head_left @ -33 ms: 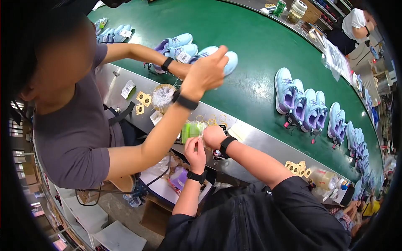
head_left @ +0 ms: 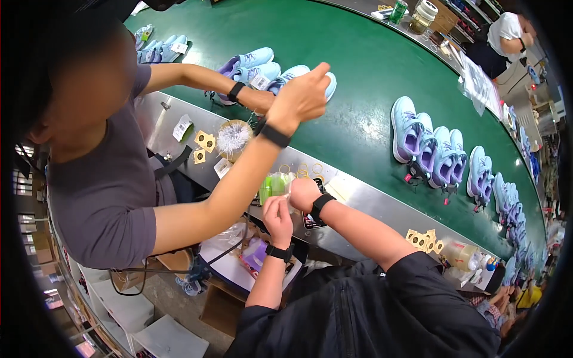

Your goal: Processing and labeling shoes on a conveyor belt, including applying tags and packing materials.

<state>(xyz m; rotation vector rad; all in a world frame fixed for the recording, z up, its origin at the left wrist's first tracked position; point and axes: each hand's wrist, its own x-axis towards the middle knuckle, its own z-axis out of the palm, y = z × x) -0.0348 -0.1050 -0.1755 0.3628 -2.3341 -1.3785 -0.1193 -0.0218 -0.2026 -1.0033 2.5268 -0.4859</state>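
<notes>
Head view: green packet (head_left: 273, 185) lies just beyond the left fingers (head_left: 271, 207).

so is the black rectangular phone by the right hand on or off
The phone is on: bright colours show on its screen, partly hidden by the right hand.

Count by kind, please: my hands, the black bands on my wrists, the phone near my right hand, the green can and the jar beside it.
Left hand and right hand: 2
Black bands on your wrists: 2
Phone: 1
Green can: 1
Jar: 1
Total: 7
</notes>
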